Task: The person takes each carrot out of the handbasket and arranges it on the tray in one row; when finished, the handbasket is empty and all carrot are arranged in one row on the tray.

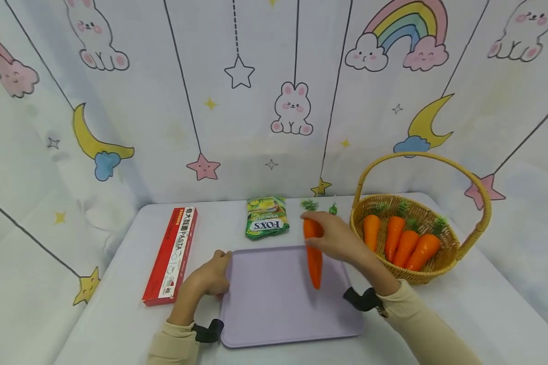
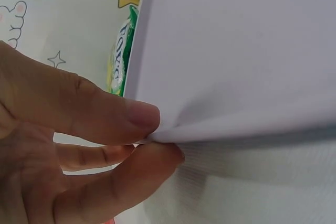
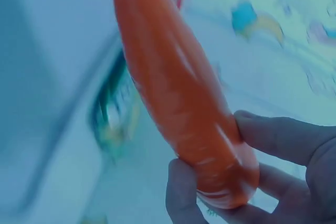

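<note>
My right hand (image 1: 331, 234) grips an orange carrot (image 1: 314, 258) near its thick leafy end, above the right part of a pale purple tray (image 1: 274, 304). In the right wrist view the carrot (image 3: 176, 87) is pinched between thumb and fingers, its narrow tip pointing away from the hand. At the tray's far left corner is my left hand (image 1: 212, 274). The left wrist view shows its thumb (image 2: 142, 115) on top of the tray's rim and a finger underneath, pinching the corner.
A wicker basket (image 1: 456, 253) with a tall handle stands at the right, holding several carrots (image 1: 406, 247). Behind the tray lies a green and yellow FOX'S packet (image 1: 267, 218). A red pasta box (image 1: 171, 256) lies to the left. A printed cloth hangs behind the table.
</note>
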`<state>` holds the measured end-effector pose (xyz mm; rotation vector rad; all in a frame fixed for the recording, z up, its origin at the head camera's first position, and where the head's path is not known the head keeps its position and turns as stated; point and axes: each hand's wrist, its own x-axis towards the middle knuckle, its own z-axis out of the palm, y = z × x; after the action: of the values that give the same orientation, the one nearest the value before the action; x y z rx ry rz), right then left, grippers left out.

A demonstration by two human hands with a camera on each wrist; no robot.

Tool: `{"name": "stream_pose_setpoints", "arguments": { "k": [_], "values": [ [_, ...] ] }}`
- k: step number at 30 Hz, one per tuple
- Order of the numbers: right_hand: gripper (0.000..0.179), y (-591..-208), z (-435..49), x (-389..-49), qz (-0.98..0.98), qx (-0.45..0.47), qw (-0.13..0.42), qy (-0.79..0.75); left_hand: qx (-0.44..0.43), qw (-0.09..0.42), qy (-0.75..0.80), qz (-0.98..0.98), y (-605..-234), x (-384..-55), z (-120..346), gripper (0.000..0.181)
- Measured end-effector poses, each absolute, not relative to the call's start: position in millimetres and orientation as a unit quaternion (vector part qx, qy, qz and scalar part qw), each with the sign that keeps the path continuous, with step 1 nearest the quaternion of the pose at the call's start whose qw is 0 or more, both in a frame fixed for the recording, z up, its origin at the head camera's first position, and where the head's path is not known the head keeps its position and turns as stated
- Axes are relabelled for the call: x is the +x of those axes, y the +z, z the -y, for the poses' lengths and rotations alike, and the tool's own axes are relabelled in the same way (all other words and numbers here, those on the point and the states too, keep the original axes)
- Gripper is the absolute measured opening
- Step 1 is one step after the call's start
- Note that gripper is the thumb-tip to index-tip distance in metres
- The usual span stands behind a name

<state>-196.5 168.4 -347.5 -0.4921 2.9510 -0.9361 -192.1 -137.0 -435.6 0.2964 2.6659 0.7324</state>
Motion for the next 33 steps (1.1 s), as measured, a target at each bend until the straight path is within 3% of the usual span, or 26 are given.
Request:
{"name": "stream_pose_setpoints", "arguments": {
  "k": [5, 9, 18, 33],
  "values": [
    [0.055, -385.3, -95.6, -211.5, -0.932, -0.163, 0.092, -0.311, 0.106, 0.183, 0.263, -0.941, -435.8, -191.7, 135.8, 0.09],
    [0.051, -407.9, -56.3, -217.3, -0.924, -0.164, 0.129, -0.319, 0.105, 0.188, 0.268, -0.939, -435.7, -190.9, 133.9, 0.086],
    [0.053, -432.8, -22.8, -223.4, -0.936, -0.155, 0.097, -0.299, 0.109, 0.191, 0.271, -0.937, -436.2, -193.2, 133.6, 0.082],
    [0.061, -425.1, -16.7, -218.1, -0.948, -0.192, 0.08, -0.241, 0.11, 0.186, 0.268, -0.939, -435.2, -192.7, 139.0, 0.084]
  ]
}}
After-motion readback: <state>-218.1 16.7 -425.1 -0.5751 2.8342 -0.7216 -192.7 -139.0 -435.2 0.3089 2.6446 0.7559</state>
